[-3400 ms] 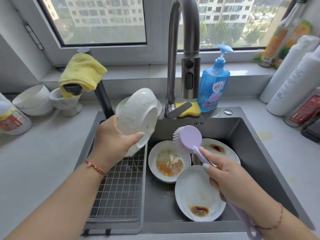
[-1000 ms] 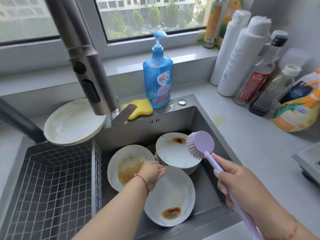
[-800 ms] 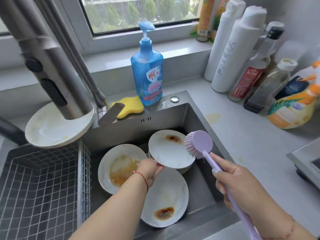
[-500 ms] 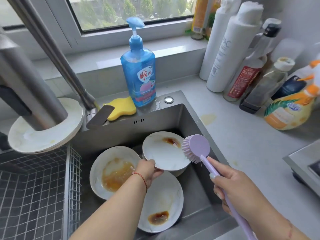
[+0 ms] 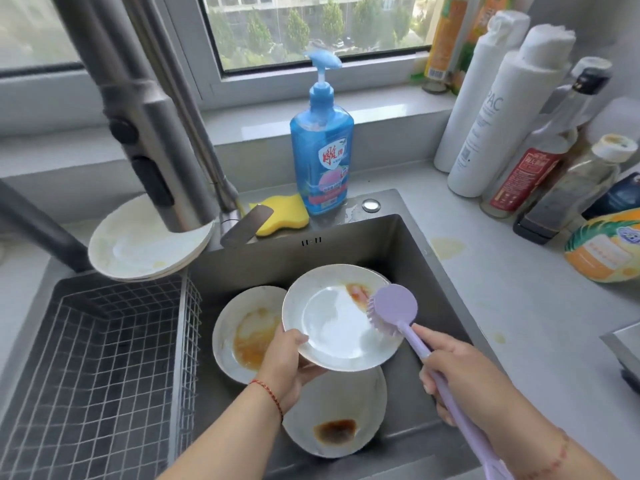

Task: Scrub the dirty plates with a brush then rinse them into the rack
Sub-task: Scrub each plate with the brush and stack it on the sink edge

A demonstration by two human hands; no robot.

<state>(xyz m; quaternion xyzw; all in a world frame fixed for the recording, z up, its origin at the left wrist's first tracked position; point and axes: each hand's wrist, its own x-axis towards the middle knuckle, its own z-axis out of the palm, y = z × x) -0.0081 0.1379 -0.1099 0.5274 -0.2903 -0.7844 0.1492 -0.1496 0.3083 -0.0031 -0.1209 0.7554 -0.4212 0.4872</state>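
Observation:
My left hand [image 5: 289, 362] grips the near-left rim of a white plate [image 5: 332, 327], holding it lifted and tilted above the sink. An orange-red sauce stain sits near its far rim. My right hand [image 5: 460, 375] holds the handle of a lilac dish brush [image 5: 393, 311], whose round head rests against the plate's right side beside the stain. Two more dirty plates lie in the sink: one with a wide orange smear [image 5: 249, 334] at the left, one with a dark brown blot [image 5: 341, 420] at the front. A wire rack [image 5: 97, 368] fills the sink's left part.
Stacked white plates [image 5: 138, 247] lean at the rack's far edge under the steel faucet head [image 5: 152, 143]. A blue soap pump bottle [image 5: 322, 150] and yellow sponge [image 5: 284, 216] sit behind the sink. Bottles [image 5: 512, 109] crowd the right counter.
My left hand took hold of the far plate and lifted it off the others, tilting it toward me. The brush head moved onto the plate's right side. A bowl went out of view.

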